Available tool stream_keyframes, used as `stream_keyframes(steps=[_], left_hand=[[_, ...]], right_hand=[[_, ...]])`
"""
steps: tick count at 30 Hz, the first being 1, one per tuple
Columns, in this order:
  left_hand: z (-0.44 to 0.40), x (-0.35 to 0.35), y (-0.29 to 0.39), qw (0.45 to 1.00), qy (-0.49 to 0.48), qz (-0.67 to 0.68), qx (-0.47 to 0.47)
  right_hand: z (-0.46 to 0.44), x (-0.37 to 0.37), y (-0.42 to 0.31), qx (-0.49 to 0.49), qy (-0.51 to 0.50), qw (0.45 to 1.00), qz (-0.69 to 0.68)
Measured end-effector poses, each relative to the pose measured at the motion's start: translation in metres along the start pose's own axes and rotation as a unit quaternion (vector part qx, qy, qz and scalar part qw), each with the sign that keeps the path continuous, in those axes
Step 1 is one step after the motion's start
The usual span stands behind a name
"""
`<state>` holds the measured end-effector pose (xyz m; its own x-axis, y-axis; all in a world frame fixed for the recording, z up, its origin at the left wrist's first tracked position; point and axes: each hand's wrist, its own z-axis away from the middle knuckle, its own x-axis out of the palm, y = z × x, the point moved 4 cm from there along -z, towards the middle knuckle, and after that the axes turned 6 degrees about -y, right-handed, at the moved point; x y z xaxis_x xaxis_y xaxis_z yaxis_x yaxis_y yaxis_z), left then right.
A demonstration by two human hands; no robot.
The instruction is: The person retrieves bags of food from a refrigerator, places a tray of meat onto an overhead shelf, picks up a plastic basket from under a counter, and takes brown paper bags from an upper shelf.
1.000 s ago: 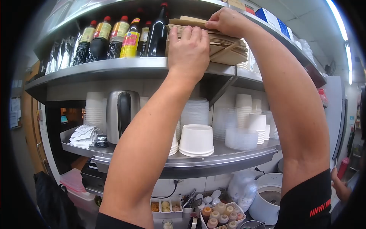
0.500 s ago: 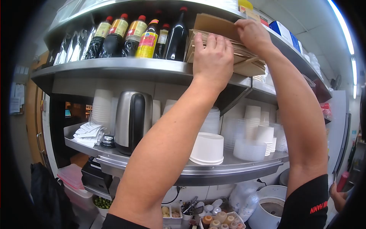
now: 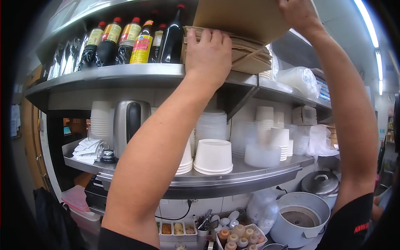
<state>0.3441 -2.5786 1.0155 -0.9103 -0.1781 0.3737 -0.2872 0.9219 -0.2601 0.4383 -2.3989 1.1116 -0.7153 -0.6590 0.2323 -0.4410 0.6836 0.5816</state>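
High on the upper shelf, my left hand (image 3: 208, 56) has its fingers hooked over the top of a stack of flat, folded brown paper pieces (image 3: 248, 62), holding it against the shelf. My right hand (image 3: 299, 14), at the top edge of the view, grips a large flat brown paper piece (image 3: 235, 18) by its right side. That piece is raised above the stack and tilted; whether it is a bag or a board I cannot tell. Dark sauce bottles (image 3: 171, 41) with red caps stand just left of the stack.
The steel upper shelf (image 3: 125, 71) runs across in front of me. Below, a middle shelf holds an electric kettle (image 3: 132, 121), white paper tubs (image 3: 213, 156) and clear plastic lids (image 3: 261, 155). Lower down are a large pot (image 3: 283, 233) and squeeze bottles (image 3: 237, 230).
My right hand has moved up and to the right, lifting the brown paper piece off the stack. My left hand stays on the stack while the view has shifted right.
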Motion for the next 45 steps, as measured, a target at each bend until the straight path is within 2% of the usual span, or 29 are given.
stream_keyframes(steps=[1, 4, 5, 6, 8, 10, 12, 13, 14, 16, 17, 19, 22, 23, 24, 26, 29, 31, 32, 34, 35, 36, 38, 39, 41, 43, 44, 45], left_hand=[[0.0, -0.001, 0.0, 1.0, -0.021, 0.01, 0.001], [-0.001, -0.001, -0.002, 1.0, -0.001, 0.011, 0.0], [-0.001, -0.001, -0.003, 1.0, 0.012, 0.026, 0.006], [-0.004, -0.01, -0.007, 0.996, -0.04, 0.085, 0.0], [-0.011, -0.032, -0.023, 0.972, -0.093, 0.214, -0.016], [-0.017, -0.046, -0.05, 0.936, -0.033, 0.34, -0.088], [-0.027, -0.052, -0.078, 0.885, 0.01, 0.437, -0.157], [-0.033, -0.058, -0.091, 0.871, 0.043, 0.46, -0.167], [-0.04, -0.056, -0.095, 0.845, 0.065, 0.514, -0.134], [-0.063, -0.078, -0.082, 0.878, 0.141, 0.456, 0.015], [-0.075, -0.083, -0.07, 0.891, 0.113, 0.437, 0.049], [-0.091, -0.098, -0.044, 0.911, 0.051, 0.395, 0.107], [-0.111, -0.087, -0.019, 0.941, -0.205, 0.229, 0.142], [-0.114, -0.087, -0.019, 0.94, -0.223, 0.199, 0.166], [-0.124, -0.054, -0.031, 0.91, -0.211, 0.357, 0.015], [-0.128, -0.028, -0.03, 0.866, -0.431, 0.253, 0.019], [-0.112, -0.018, -0.037, 0.837, -0.45, 0.302, -0.079], [-0.107, 0.014, -0.049, 0.822, -0.389, 0.39, -0.147], [-0.109, 0.042, -0.059, 0.809, -0.318, 0.459, -0.184], [-0.121, 0.047, -0.065, 0.807, -0.296, 0.485, -0.162], [-0.125, 0.041, -0.056, 0.806, -0.246, 0.521, -0.135], [-0.123, 0.033, -0.046, 0.798, -0.197, 0.559, -0.112], [-0.111, 0.037, -0.032, 0.761, -0.282, 0.568, -0.134], [-0.112, 0.052, -0.034, 0.683, -0.388, 0.61, -0.104], [-0.113, 0.065, -0.039, 0.659, -0.384, 0.634, -0.126], [-0.109, 0.069, -0.057, 0.765, -0.232, 0.592, -0.1], [-0.106, 0.054, -0.054, 0.791, -0.176, 0.578, -0.099], [-0.1, 0.025, -0.036, 0.796, -0.148, 0.581, -0.081]], right_hand=[[-0.002, -0.007, 0.001, -0.004, -0.016, 1.0, -0.009], [0.002, -0.03, -0.002, -0.025, 0.034, 0.998, 0.042], [0.009, -0.033, 0.02, -0.029, 0.009, 0.998, 0.054], [0.014, -0.031, 0.04, -0.034, -0.017, 0.997, 0.067], [0.029, -0.041, 0.022, -0.023, 0.01, 1.0, 0.016], [0.05, -0.047, 0.017, 0.059, -0.027, 0.995, -0.073], [0.069, -0.055, 0.007, 0.072, -0.127, 0.989, -0.035], [0.076, -0.058, 0.001, 0.055, -0.145, 0.987, -0.035], [0.082, -0.059, -0.004, 0.042, -0.163, 0.985, -0.032], [0.084, -0.057, -0.015, 0.022, -0.143, 0.988, -0.054], [0.084, -0.056, -0.02, -0.003, -0.129, 0.99, -0.06], [0.081, -0.057, -0.023, 0.034, -0.163, 0.984, -0.065], [0.079, -0.058, -0.023, 0.033, -0.173, 0.982, -0.063], [0.078, -0.06, -0.017, 0.035, -0.175, 0.983, -0.051], [0.075, -0.064, -0.011, 0.038, -0.176, 0.983, -0.036], [0.057, -0.087, -0.001, 0.012, -0.083, 0.996, -0.038], [0.044, -0.112, 0.012, 0.05, -0.106, 0.992, 0.04], [0.046, -0.127, 0.006, 0.039, -0.102, 0.992, 0.066], [0.046, -0.135, 0.002, 0.042, -0.085, 0.994, 0.045], [0.046, -0.158, -0.002, 0.044, -0.042, 0.998, 0.014], [0.042, -0.177, 0.013, 0.079, -0.069, 0.994, 0.005], [0.041, -0.197, 0.017, 0.159, -0.078, 0.984, 0.03], [0.036, -0.231, 0.046, 0.109, -0.021, 0.994, -0.003], [0.038, -0.246, 0.052, 0.092, -0.03, 0.995, 0.004], [0.047, -0.28, 0.059, 0.062, -0.047, 0.997, 0.019], [0.054, -0.299, 0.03, 0.189, -0.175, 0.944, 0.205], [0.056, -0.304, 0.018, 0.25, -0.235, 0.891, 0.298], [0.057, -0.303, 0.029, 0.233, -0.293, 0.861, 0.345]])
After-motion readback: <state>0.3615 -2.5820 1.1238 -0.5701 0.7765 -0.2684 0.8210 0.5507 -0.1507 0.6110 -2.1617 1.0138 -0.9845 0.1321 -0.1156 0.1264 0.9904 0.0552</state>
